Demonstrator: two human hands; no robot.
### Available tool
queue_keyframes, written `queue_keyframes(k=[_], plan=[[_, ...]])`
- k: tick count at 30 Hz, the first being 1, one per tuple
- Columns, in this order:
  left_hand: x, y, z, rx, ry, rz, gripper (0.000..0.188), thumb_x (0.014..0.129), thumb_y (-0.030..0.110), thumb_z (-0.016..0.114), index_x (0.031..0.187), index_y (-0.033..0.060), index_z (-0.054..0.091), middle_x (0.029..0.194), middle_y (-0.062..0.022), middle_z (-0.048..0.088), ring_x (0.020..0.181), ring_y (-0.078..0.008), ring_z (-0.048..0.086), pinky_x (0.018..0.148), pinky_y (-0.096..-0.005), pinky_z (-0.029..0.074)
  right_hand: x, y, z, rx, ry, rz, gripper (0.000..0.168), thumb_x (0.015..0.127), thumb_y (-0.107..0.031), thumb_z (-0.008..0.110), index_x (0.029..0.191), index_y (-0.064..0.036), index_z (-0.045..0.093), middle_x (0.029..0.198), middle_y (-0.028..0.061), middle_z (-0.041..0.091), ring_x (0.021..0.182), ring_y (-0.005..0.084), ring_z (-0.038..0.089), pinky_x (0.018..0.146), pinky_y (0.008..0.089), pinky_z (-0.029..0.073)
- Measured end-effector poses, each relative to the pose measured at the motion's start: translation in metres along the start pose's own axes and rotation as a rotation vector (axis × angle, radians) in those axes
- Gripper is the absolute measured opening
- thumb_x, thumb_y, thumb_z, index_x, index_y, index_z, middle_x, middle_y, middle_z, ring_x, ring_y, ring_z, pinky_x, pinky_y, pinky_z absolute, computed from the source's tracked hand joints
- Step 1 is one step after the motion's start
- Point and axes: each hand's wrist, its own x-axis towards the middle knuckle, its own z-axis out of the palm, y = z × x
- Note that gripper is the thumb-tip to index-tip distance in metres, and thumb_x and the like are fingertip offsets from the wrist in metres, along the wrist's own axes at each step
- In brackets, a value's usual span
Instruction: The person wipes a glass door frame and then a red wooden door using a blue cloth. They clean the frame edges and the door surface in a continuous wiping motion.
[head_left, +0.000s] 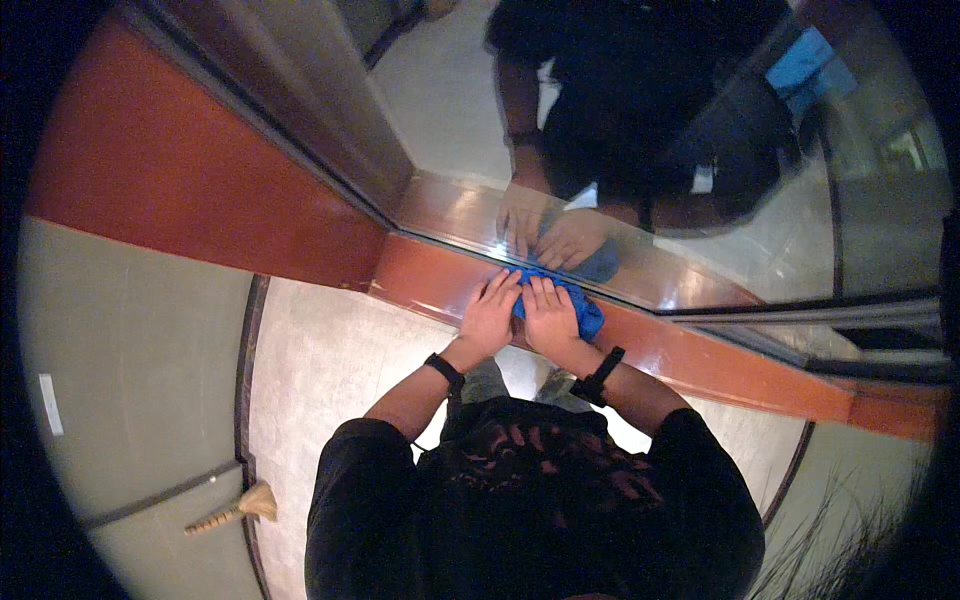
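A crumpled blue cloth (589, 315) lies on the reddish-brown window sill (427, 274), against the foot of the glass pane (457, 127). My right hand (551, 319) presses down on the cloth with its fingers pointing at the glass and covers part of it. Just to the left, my left hand (491, 313) rests on the sill with its fingertips at the cloth's left edge. Both hands and the cloth are mirrored in the pane. Whether the left fingers pinch any cloth is hard to see.
A metal window frame (750, 319) runs along the sill's back edge. At lower left, a short straw brush (232, 511) is by the wall (150, 337) and the pale floor (322, 352). Dark bristly strands (832, 532) show at lower right.
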Motion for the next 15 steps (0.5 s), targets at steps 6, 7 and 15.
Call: queue_keyframes(k=[6,7,15], plan=[[-0.012,-0.035,-0.065,0.058,0.1,-0.156,0.052,0.078,0.016,0.063,0.128,0.0073,0.052,0.151,-0.0032,0.043,0.134,-0.0274,0.041,0.106,-0.0475,0.032,0.07,-0.051,-0.021,-0.049,-0.001,-0.113,0.043,0.085,-0.018,0.053,0.12,0.007,0.058,0.124,0.0229,0.061,0.117,0.035,0.056,0.097,0.0457,0.042],[-0.012,-0.034,-0.072,0.063,0.109,-0.199,0.051,0.079,0.016,0.062,0.128,0.0076,0.052,0.151,-0.003,0.043,0.132,-0.0283,0.042,0.105,-0.048,0.033,0.076,-0.053,-0.024,-0.074,0.017,-0.141,0.043,0.085,-0.018,0.052,0.12,0.007,0.058,0.125,0.0231,0.061,0.116,0.0351,0.056,0.097,0.0455,0.043],[-0.011,-0.053,-0.083,0.12,0.256,-0.328,0.044,0.086,0.019,0.056,0.127,0.0031,0.05,0.15,-0.0107,0.044,0.127,-0.035,0.047,0.101,-0.0466,0.041,0.12,-0.079,-0.03,-0.08,0.05,-0.145,0.039,0.084,-0.018,0.052,0.115,0.004,0.061,0.121,0.0188,0.061,0.112,0.0311,0.055,0.092,0.0405,0.042]])
